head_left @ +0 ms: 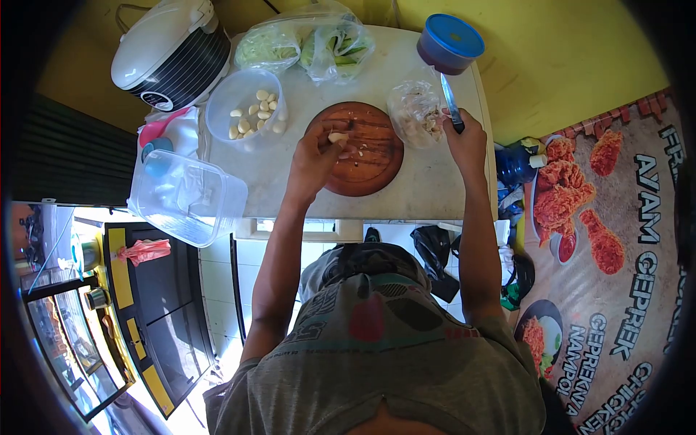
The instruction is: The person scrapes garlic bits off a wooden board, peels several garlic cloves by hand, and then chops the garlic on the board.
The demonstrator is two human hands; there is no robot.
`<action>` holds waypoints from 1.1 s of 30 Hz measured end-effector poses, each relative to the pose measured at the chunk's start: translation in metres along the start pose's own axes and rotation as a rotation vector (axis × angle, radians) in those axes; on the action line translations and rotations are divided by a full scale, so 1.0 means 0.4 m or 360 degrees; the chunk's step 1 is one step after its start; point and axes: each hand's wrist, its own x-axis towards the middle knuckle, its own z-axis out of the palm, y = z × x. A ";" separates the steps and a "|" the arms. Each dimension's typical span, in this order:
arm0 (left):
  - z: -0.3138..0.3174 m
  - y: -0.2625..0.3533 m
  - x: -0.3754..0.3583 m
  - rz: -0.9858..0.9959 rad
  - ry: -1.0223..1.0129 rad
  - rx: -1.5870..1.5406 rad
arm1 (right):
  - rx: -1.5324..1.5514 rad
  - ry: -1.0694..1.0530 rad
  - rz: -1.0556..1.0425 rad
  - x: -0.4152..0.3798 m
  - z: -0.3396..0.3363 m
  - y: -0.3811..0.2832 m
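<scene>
A pale garlic clove is pinched in the fingers of my left hand, above the left part of the round wooden board. Small white bits lie on the board. My right hand is closed around the handle of a knife, whose blade points up and away from me. Just left of that hand, a clear plastic bag holds garlic pieces or skins; which, I cannot tell. A clear round tub to the left of the board contains several peeled cloves.
Bagged green vegetables lie at the table's back edge, with a blue-lidded container at the back right. A rice cooker stands back left. An empty clear box sits at the table's front left corner.
</scene>
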 end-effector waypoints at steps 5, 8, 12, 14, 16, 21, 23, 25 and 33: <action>0.016 0.039 -0.002 0.0026 0.0116 0.0566 | 0.0044 -0.0185 0.0222 -0.024 -0.037 -0.047; 0.005 -0.015 0.018 0.0249 0.0129 0.0770 | 0.0149 -0.0291 0.0259 -0.062 -0.047 -0.079; 0.007 -0.007 0.018 0.0533 0.0305 0.1182 | 0.0680 -0.0785 0.0684 -0.123 -0.051 -0.171; 0.002 0.004 0.009 0.0477 0.0296 0.1146 | 0.0529 -0.1099 0.0643 -0.145 -0.024 -0.184; -0.009 0.007 0.007 0.0417 0.0287 0.1108 | 0.0423 -0.0919 0.0171 -0.206 0.072 -0.101; -0.020 0.009 0.018 0.0711 0.0125 0.1257 | 0.0370 -0.1286 0.0423 -0.196 0.057 -0.215; -0.016 -0.007 0.025 0.0717 0.0132 0.1283 | -0.0026 -0.1082 0.0030 -0.206 0.087 -0.208; -0.012 -0.011 0.027 0.0717 0.0141 0.1307 | -0.0095 -0.1086 -0.0048 -0.195 0.084 -0.232; -0.019 -0.021 0.038 0.0870 0.0048 0.1443 | -0.0159 -0.1252 -0.0130 -0.163 0.102 -0.243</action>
